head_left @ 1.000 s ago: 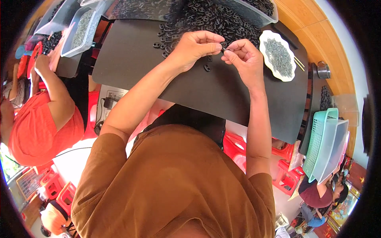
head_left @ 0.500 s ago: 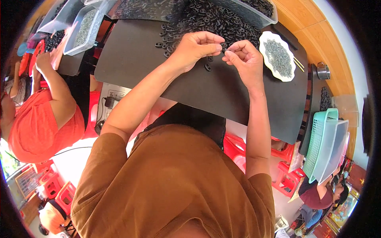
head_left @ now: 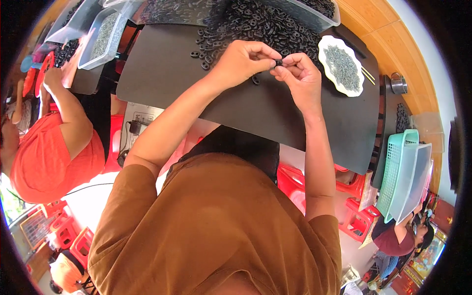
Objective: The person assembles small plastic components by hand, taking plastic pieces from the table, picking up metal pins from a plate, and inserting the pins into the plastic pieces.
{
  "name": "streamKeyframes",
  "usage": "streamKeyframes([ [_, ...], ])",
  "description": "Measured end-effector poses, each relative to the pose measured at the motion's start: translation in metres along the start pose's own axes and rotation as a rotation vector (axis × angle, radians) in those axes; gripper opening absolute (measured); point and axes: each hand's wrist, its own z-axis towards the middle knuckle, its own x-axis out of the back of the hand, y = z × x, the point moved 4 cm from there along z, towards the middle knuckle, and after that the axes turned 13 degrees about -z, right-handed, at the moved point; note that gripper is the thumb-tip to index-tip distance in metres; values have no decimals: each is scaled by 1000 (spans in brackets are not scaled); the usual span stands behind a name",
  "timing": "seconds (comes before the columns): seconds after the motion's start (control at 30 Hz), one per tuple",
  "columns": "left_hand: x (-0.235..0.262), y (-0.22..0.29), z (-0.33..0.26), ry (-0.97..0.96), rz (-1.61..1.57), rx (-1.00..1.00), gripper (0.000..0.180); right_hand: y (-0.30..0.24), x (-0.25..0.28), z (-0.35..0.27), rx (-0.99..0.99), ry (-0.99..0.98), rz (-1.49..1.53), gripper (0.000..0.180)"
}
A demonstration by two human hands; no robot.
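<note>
packages: none in view — labels: none — signs: none — screens: none

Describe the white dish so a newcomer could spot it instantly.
Start at the black mat covering the table, then go to its far right corner, beyond the right hand. The white dish there is scalloped and holds small grey pieces, unlike the loose black pile alongside.

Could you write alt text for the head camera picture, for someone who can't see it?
Seen from above, a person in a brown shirt pinches a small black ring between the left hand and right hand, over a black work mat. A heap of similar black rings lies beyond the hands, with a white dish of small grey parts to the right.
</note>
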Motion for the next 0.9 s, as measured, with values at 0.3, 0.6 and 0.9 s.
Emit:
streamKeyframes([
  [0.3,-19,-9,-12,-121,333,-182,16,1,6,-23,76,59,-500,15],
  [0.6,-22,-17,-15,-173,327,-190,14,13,11,-33,-27,73,-444,10],
  [0.9,-18,-21,-15,-111,347,-82,13,14,12,-35,35,81,-478,11],
])
